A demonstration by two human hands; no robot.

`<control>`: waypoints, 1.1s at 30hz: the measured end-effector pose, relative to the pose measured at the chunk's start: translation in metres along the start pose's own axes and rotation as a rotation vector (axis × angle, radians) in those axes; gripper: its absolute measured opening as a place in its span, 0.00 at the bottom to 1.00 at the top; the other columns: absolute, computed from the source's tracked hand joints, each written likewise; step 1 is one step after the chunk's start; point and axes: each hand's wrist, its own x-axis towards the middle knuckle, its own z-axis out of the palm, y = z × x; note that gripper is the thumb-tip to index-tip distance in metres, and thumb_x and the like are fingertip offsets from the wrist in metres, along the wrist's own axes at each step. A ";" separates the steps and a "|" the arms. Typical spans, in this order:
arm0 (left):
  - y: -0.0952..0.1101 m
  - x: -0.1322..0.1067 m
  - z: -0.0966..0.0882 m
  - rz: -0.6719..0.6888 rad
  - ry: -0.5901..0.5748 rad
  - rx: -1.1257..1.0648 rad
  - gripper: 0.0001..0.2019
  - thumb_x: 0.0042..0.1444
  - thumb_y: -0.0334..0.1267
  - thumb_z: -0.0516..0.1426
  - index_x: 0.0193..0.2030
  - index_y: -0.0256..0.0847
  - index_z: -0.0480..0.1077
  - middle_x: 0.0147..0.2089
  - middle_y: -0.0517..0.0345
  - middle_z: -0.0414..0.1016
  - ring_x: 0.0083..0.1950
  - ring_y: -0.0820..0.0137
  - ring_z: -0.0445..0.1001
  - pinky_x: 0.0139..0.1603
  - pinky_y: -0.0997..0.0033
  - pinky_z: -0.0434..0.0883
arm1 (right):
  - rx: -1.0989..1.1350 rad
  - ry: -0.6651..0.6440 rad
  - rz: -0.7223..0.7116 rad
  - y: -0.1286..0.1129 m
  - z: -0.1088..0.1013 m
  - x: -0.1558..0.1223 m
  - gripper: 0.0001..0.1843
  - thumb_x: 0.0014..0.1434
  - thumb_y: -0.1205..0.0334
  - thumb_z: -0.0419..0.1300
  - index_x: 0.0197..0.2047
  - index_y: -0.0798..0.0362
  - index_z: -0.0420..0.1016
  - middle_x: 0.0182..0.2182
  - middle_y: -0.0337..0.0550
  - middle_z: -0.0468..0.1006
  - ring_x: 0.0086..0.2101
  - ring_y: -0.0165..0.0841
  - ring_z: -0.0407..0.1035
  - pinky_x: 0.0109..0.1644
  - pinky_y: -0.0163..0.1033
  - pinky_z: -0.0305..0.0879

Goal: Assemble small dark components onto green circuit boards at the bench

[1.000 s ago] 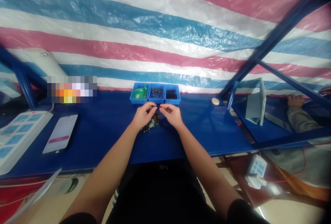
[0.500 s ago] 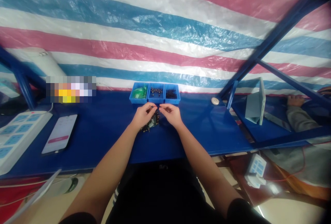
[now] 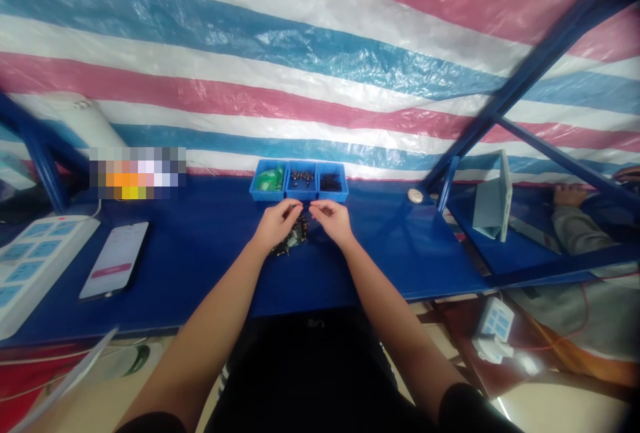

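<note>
My left hand (image 3: 278,223) and my right hand (image 3: 332,221) face each other just in front of three small blue bins, thumb and fingers of each pinched together. What the fingertips hold is too small to make out. Below them, partly covered by my left hand, lies a pile of small dark and brass-coloured parts (image 3: 293,241) on the blue table (image 3: 200,253). The left bin (image 3: 254,194) holds a green plastic bag (image 3: 270,180). In the middle bin (image 3: 301,193) are small metal parts (image 3: 303,176), and the right bin (image 3: 343,193) contains fine black pieces (image 3: 330,183).
On the left lie a phone (image 3: 114,260) and a white power strip (image 3: 40,263). A round pale object (image 3: 415,195) sits near the blue frame post (image 3: 449,183). Beyond it stand a tablet (image 3: 495,200) and a person's sleeve (image 3: 580,230). A striped sheet (image 3: 320,73) hangs behind.
My fingertips have drawn slightly apart, leaving a small gap between the hands. Both hands stay pinched, and the bins and pile look the same.
</note>
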 end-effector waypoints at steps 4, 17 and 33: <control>0.000 0.000 -0.001 -0.002 0.015 0.043 0.15 0.64 0.49 0.52 0.42 0.43 0.74 0.31 0.61 0.76 0.30 0.73 0.72 0.34 0.74 0.66 | 0.091 0.198 0.087 0.011 -0.005 0.025 0.22 0.49 0.49 0.68 0.42 0.56 0.79 0.31 0.45 0.82 0.29 0.34 0.76 0.35 0.40 0.75; 0.000 0.000 -0.001 0.024 0.050 0.089 0.15 0.64 0.49 0.51 0.41 0.42 0.74 0.31 0.61 0.76 0.29 0.72 0.71 0.33 0.74 0.65 | -0.474 -0.210 -0.273 0.017 -0.013 0.013 0.12 0.60 0.62 0.59 0.44 0.50 0.81 0.36 0.44 0.80 0.35 0.34 0.72 0.46 0.41 0.69; -0.003 0.000 0.000 0.023 0.052 0.121 0.16 0.64 0.48 0.51 0.41 0.41 0.74 0.32 0.60 0.77 0.31 0.72 0.73 0.34 0.75 0.66 | -0.727 -0.340 -0.316 0.020 -0.003 0.010 0.08 0.61 0.63 0.61 0.41 0.49 0.82 0.39 0.45 0.78 0.42 0.37 0.69 0.50 0.43 0.65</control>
